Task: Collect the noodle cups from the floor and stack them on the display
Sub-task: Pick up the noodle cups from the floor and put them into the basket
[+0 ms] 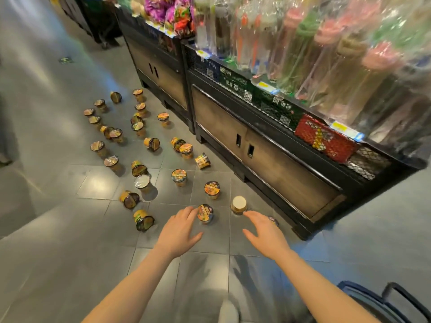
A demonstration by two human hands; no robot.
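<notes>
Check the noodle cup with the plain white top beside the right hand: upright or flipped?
Flipped: the yellow noodle cup shows a plain white base upward, no printed lid.

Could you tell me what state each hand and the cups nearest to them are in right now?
left hand: open, fingertips at nearest cup
right hand: open, empty
nearest cup: upright, lid on
white-topped cup: standing, plain white face up
side-lying cup: tipped over
display cabinet doors: closed

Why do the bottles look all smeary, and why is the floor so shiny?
Head view: the bottles at upper right are streaked with motion blur, as is the frame's edge; the wide lens bends the display; ceiling lights leave pale glare on the floor; the cups near the hands stay fairly sharp.
</notes>
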